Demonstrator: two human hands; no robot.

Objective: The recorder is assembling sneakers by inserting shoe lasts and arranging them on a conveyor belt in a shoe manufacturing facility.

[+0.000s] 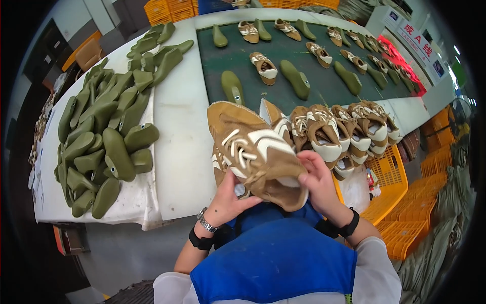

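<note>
In front of my blue apron I hold a brown shoe upper (263, 157) with white stripes and white laces, its opening tilted toward me. My left hand (229, 202) is closed on its near left side, thumb along the collar. The fingers of my right hand (320, 181) pinch the collar edge on the right. Just behind, at least one more brown upper (276, 119) shows in part. To the right of my hands a row of laced brown and white uppers (326, 131) stands packed together along the table edge.
Many green shoe lasts (119, 152) lie heaped on the white table (177, 152) at left. Across the table runs a dark green belt (238, 61) with lasts and uppers in rows. A yellow crate (395, 177) stands at my right, with stacked orange crates (430, 185) beyond.
</note>
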